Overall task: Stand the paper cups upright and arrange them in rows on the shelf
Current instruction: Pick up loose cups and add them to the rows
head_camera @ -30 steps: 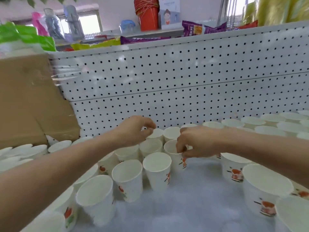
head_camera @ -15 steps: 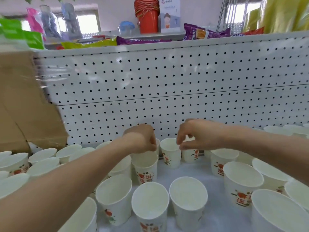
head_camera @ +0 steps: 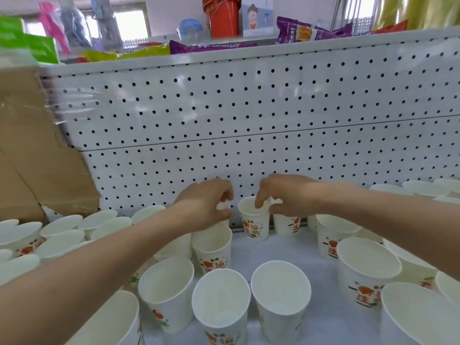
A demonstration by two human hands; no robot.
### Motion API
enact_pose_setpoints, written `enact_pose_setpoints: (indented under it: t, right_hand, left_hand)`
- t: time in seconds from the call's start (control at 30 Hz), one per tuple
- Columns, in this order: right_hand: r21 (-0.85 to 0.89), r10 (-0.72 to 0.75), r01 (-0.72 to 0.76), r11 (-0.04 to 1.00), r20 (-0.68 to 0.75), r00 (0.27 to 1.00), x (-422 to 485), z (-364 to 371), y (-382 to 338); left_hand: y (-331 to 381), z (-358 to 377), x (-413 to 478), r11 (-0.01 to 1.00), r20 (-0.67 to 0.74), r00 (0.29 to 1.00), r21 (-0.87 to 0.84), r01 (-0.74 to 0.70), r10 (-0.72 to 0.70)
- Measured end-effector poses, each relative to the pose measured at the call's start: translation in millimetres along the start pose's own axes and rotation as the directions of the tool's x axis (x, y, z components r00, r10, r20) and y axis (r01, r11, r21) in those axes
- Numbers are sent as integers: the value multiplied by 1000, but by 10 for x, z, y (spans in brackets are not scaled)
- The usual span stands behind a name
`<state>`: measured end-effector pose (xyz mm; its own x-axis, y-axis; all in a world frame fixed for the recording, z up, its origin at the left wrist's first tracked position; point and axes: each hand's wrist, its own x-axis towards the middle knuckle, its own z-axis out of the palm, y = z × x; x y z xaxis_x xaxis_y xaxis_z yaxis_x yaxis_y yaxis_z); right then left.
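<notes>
Left hand [head_camera: 205, 204]: fingers were curled, and the rim of the left cup [head_camera: 223, 206] was pinched between thumb and fingertips. The cup body was mostly hidden under the hand.
Right hand [head_camera: 286, 195]: fingers were curled the same way, and the rim of the right cup [head_camera: 286, 226] was pinched from above.
Why held so: the rim pinch was judged to keep each cup upright while it was nudged into the far row against the pegboard panel [head_camera: 249, 108].
Middle cup [head_camera: 254, 225]: was stood upright between the two hands, apparently ungripped.
Other cups: near cups [head_camera: 220, 302] were stood mouth-up but loosely spaced. More were packed at far left and right, so rows were judged unfinished.
Surface: a pale shelf [head_camera: 249, 252] was seen, bare in the centre.
Room: a cardboard box [head_camera: 37, 158] was seen at far left. An orange bucket [head_camera: 224, 18] and snack bags [head_camera: 298, 33] were seen above the panel.
</notes>
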<state>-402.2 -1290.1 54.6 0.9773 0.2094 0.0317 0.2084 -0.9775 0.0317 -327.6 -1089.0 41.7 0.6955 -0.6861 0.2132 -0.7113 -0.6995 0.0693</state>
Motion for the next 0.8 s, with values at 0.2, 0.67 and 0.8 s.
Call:
enact_pose_setpoints:
  t: [0.2, 0.67, 0.8]
  right_hand:
    - [-63, 96, -93, 994, 42, 995, -193, -137, 181]
    - [-9, 164, -164, 986, 75, 984, -105, 42, 190]
    - [-24, 137, -137, 990, -8, 990, -139, -27, 171]
  left_hand:
    - [248, -1, 144, 991, 58, 989, -1, -136, 135]
    - [360, -2, 192, 983, 71, 990, -147, -113, 125]
    - [119, -339, 54, 950, -92, 996, -310, -41, 13]
